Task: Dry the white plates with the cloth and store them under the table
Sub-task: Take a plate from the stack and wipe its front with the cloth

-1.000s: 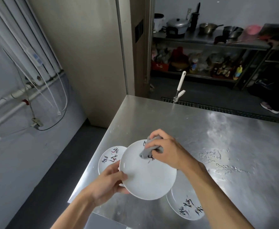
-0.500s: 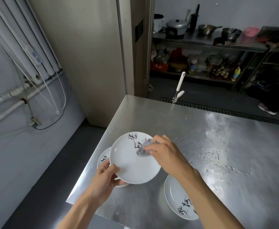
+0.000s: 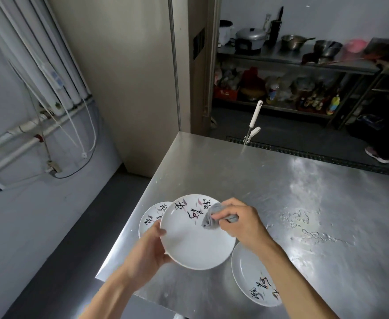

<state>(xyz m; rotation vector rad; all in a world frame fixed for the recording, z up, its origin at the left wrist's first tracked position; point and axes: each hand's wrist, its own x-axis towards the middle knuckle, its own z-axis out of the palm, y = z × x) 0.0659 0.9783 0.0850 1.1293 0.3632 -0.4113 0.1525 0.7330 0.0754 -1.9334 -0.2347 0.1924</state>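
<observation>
Left hand: pinching plate rim, one edge only.
Right hand: curled round cloth, pressing opposite that pinch.
Risk: plate possibly levering free onto second plate below.

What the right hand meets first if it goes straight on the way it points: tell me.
Gripping the cloth, the right hand points up-left over the held plate, so that plate's face comes first; beyond its rim, probably the lower plate.
</observation>
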